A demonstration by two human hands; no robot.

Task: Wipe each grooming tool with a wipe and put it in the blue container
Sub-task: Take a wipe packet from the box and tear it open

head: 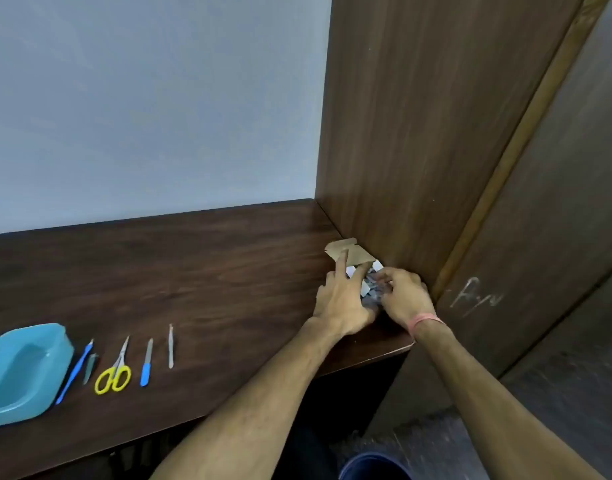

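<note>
Both your hands worked at the open cardboard box [349, 252] against the wooden panel [418, 133], by the table's [193, 258] right edge: left hand [342, 301] with fingers spread on it, right hand [403, 296] pinching the packets [370, 285] inside. Well left of the box, past bare tabletop, the blue container [24, 372] sat near the front edge, with scissors [114, 370], files and tweezers [171, 346] lined up just beside it.

Counting the things on the dark wooden table [200, 258]

Five grooming tools are lying in a row: one blue-handled thin tool [74, 372], one small grey tool [90, 368], one yellow-handled scissors [114, 370], one blue-handled file [146, 362], one metal tweezers [171, 346]. One blue container [6, 407] and one open cardboard box [349, 252] are standing there.

Five grooming tools [124, 362] lie beside the empty blue container [24, 372].
</note>
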